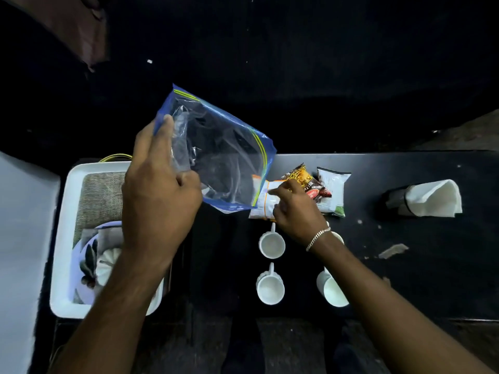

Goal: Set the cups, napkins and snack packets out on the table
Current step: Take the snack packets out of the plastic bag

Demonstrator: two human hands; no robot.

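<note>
My left hand holds a clear zip bag with blue edges up above the table, and the bag looks empty. My right hand rests on a white and orange snack packet lying on the black table. Beside it lie a yellow packet and a white and green packet. Three white cups stand on the table near my right wrist; a fourth is mostly hidden under it. White napkins sit in a dark holder at the right.
A white tray at the left holds a woven mat and a patterned plate with a white lidded dish. Scraps and crumbs lie on the table's right part. The surroundings are dark.
</note>
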